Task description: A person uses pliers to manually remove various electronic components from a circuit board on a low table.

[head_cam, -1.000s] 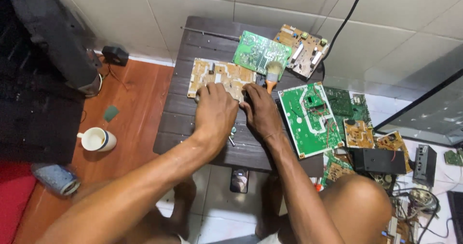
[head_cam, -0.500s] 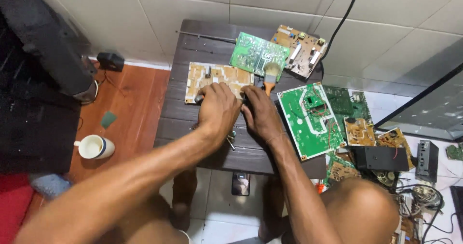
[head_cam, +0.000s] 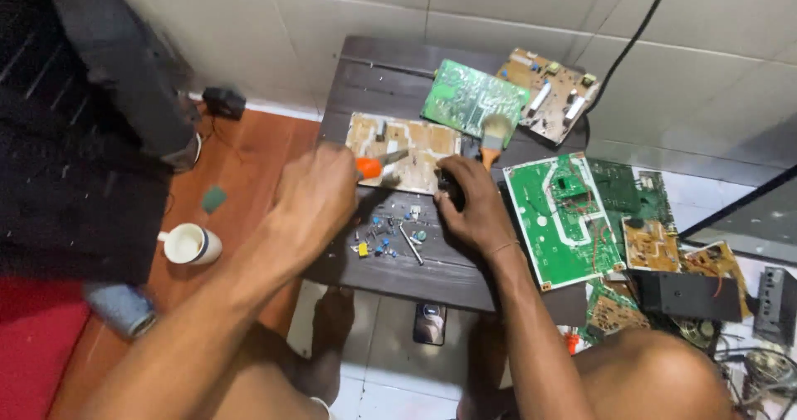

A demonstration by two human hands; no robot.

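Note:
My left hand (head_cam: 311,200) is closed around an orange-handled tool (head_cam: 371,167) whose metal tip points at a beige circuit board (head_cam: 398,142) lying on a small dark wooden table (head_cam: 382,75). My right hand (head_cam: 469,212) rests at the board's lower right corner, its fingers curled over something dark that I cannot make out. Several small loose electronic parts (head_cam: 383,239) and a thin metal rod (head_cam: 411,244) lie on the table just in front of the board, between my hands.
Behind the board lie a green circuit board (head_cam: 473,100), a brush (head_cam: 491,138) and a brown board (head_cam: 556,96). A large green board (head_cam: 564,217) overhangs the table's right side, above more boards on the floor. A white mug (head_cam: 189,244) and a phone (head_cam: 429,323) sit on the floor.
My left hand has lifted off the beige board and pulled back to the left, now showing the orange-handled tool. The loose parts it covered are in sight. My right hand stays put.

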